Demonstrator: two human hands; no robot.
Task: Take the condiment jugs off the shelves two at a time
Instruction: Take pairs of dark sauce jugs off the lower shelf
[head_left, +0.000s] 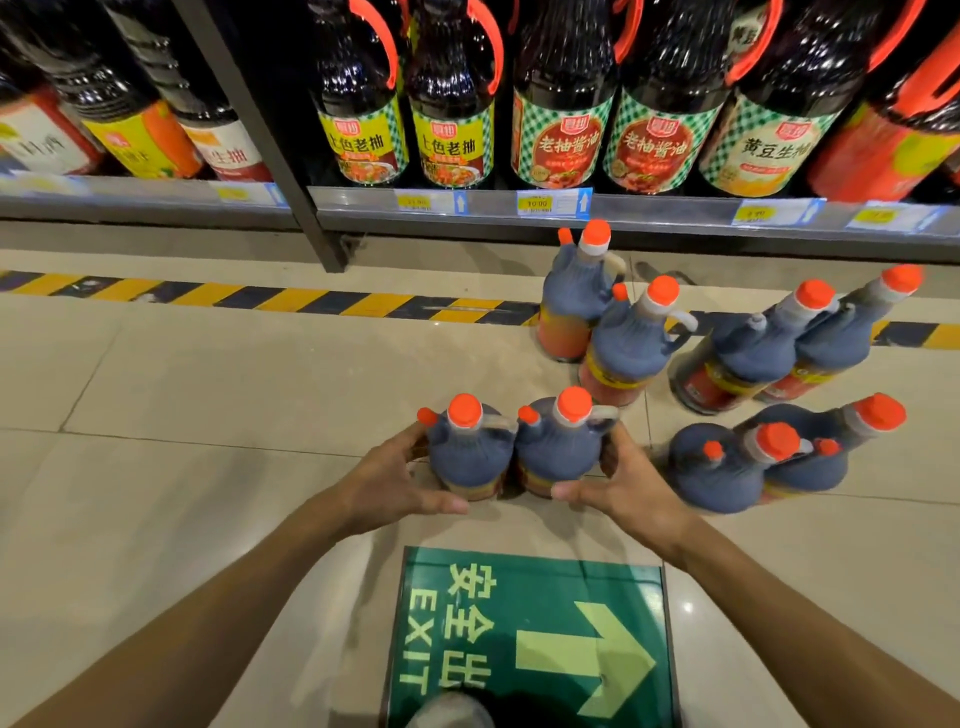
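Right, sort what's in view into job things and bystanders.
Job:
- left hand on left jug
- right hand on right jug
- six jugs standing on the floor
- shelf bottles

Bystanders:
- green exit sign
- striped floor tape
- price tags

Glossy beige tiled floor (208, 405), catching pale glare from overhead light. Just beyond the green exit sign (530, 634) stuck to the tiles, a yellow-and-black hazard stripe (291, 301); past that, a grey metal shelf (571, 213) edged with price tags (537, 202).

Floor sign (530, 634) reads "EXIT"; price tag (537, 203) "10.00".
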